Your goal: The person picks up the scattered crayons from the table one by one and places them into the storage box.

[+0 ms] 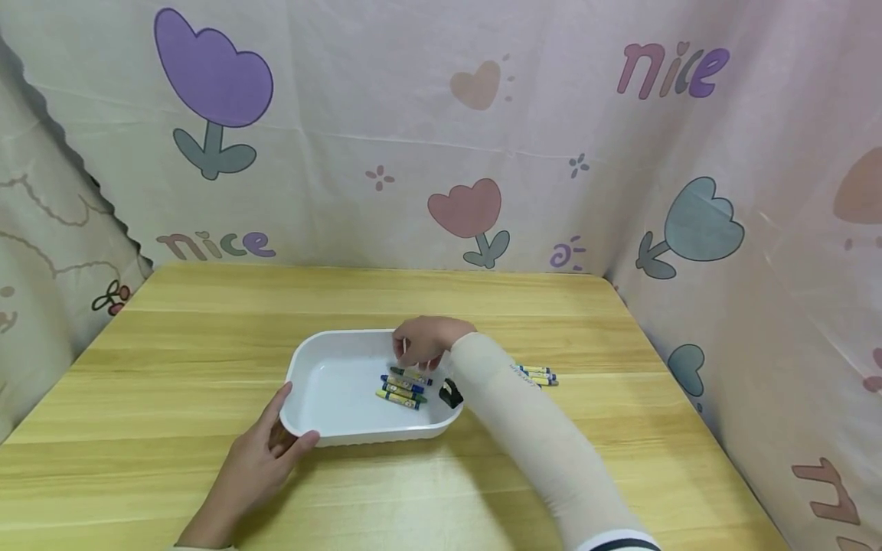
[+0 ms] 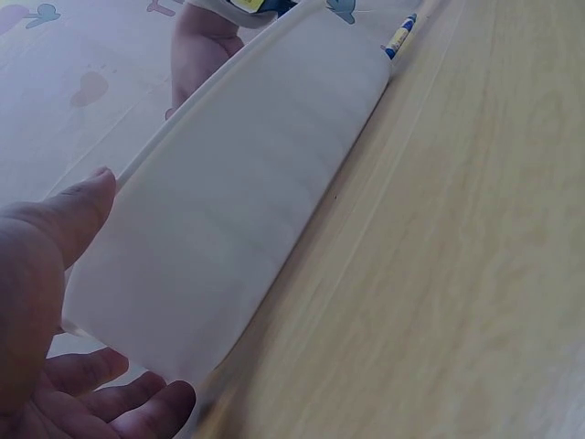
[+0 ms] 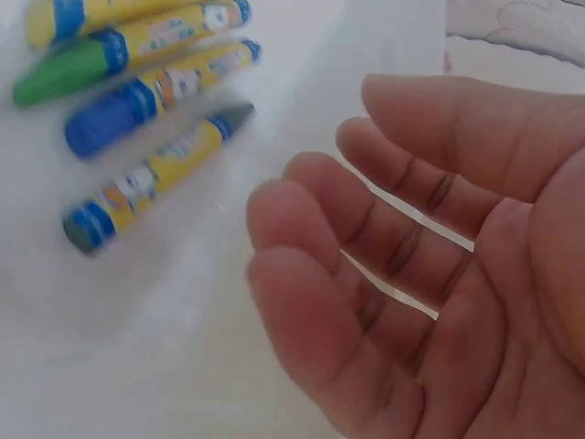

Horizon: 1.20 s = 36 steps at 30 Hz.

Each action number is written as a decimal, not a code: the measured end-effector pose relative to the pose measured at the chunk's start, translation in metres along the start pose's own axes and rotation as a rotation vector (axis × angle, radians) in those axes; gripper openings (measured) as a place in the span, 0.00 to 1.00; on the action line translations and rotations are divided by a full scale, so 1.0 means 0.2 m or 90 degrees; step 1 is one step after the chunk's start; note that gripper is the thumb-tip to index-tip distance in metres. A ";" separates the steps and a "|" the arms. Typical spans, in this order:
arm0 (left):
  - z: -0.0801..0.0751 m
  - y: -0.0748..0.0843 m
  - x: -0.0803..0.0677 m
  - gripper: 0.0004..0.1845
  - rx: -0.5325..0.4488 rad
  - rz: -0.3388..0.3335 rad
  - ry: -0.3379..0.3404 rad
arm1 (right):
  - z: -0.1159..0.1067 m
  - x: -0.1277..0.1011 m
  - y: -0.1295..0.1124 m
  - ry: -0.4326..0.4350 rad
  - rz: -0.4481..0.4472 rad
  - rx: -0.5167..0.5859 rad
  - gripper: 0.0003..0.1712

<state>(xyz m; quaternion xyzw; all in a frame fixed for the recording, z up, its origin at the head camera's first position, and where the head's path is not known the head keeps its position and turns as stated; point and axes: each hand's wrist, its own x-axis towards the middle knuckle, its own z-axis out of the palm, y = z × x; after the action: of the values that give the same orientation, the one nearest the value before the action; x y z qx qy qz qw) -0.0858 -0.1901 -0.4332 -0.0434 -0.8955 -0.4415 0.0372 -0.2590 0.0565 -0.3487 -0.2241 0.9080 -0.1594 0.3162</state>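
At the middle of a pale wooden table (image 1: 207,337), a person is gathering yellow-wrapped wax crayons (image 1: 403,386) into a shallow white plastic tray (image 1: 324,383). Four are lying together toward the tray's 3 o'clock side. The right hand (image 1: 423,343) is hovering just above them, fingers loosely spread and holding nothing. The left hand (image 1: 265,451) is steadying the tray's 7 o'clock corner, thumb on the rim, fingers relaxed. Loose crayons (image 1: 537,375) are waiting beside the tray at 3 o'clock; fetching them likely calls for a short reach right and a pinch.
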 end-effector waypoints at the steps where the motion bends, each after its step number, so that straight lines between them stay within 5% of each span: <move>1: 0.00 0.00 0.00 0.46 0.002 0.004 0.001 | -0.01 -0.01 0.01 0.004 -0.004 -0.001 0.02; 17: 0.00 -0.01 0.02 0.46 0.025 -0.001 -0.005 | -0.19 -0.15 0.25 0.109 -0.043 0.050 0.06; 36: 0.01 -0.02 0.01 0.46 0.020 0.006 0.000 | -0.22 -0.27 0.56 0.097 0.040 0.081 0.13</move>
<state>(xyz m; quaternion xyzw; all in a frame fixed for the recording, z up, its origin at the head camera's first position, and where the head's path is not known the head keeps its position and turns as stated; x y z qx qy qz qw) -0.0874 -0.1916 -0.4377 -0.0474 -0.9021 -0.4270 0.0399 -0.2836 0.1841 -0.3377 -0.1624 0.9240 -0.2229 0.2648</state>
